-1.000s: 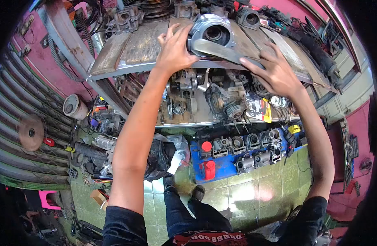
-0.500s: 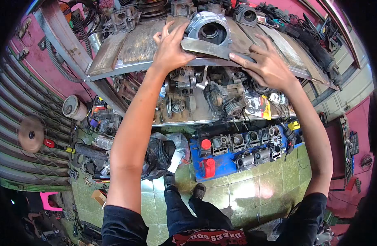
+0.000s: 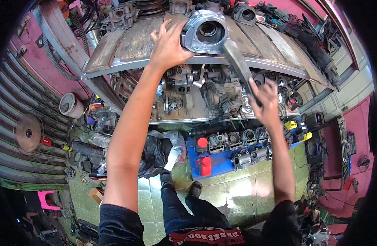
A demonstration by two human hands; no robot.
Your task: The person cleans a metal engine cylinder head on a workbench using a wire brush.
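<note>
A grey metal engine cylinder block (image 3: pixel 191 33) with a round bore rests near the front edge of the wooden bench top. My left hand (image 3: pixel 168 48) is closed around the block's left side, steadying it. In my right hand (image 3: pixel 265 102) is a long, flat grey file (image 3: pixel 239 62), gripped at its lower end. The file slants up to the left, and its far end overlaps the block's lower right edge; whether it touches cannot be told. My right fingers are partly blurred.
The wooden bench top (image 3: pixel 137 43) has a metal front edge. Other engine castings (image 3: pixel 245 15) stand behind. A lower shelf (image 3: pixel 192 104) holds engine parts. On the floor, a blue tray (image 3: pixel 221 167) carries several cylinders and red containers. A spinning fan (image 3: pixel 29 133) is at left.
My right hand has swung down and toward me, turning the file from nearly level across the block to a steep slant. My left thumb is off the file; that hand stays at the block.
</note>
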